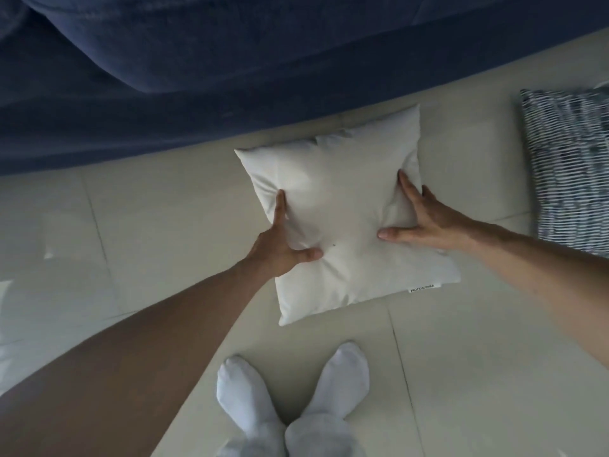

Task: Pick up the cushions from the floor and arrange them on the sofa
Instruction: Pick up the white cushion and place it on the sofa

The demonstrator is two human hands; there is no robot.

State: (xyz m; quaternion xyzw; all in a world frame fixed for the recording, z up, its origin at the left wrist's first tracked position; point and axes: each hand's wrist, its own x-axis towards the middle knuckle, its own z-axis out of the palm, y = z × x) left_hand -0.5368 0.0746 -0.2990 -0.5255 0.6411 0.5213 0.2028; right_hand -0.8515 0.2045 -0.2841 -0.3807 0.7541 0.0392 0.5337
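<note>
A plain white cushion (342, 206) sits just in front of the dark blue sofa (171, 77), over the pale tiled floor. My left hand (283, 245) grips its left edge, thumb pressed into the top face. My right hand (425, 219) grips its right edge, thumb likewise on top and fingers wrapped around the side. Whether the cushion rests on the floor or is lifted off it, I cannot tell. A second cushion with a dark blue and white striped pattern (570, 166) lies on the floor at the right, cut off by the frame edge.
The sofa's front runs across the top of the view, with a seat cushion bulging at the upper left. My two feet in white socks (293, 404) stand on the tiled floor (494, 357) just behind the white cushion.
</note>
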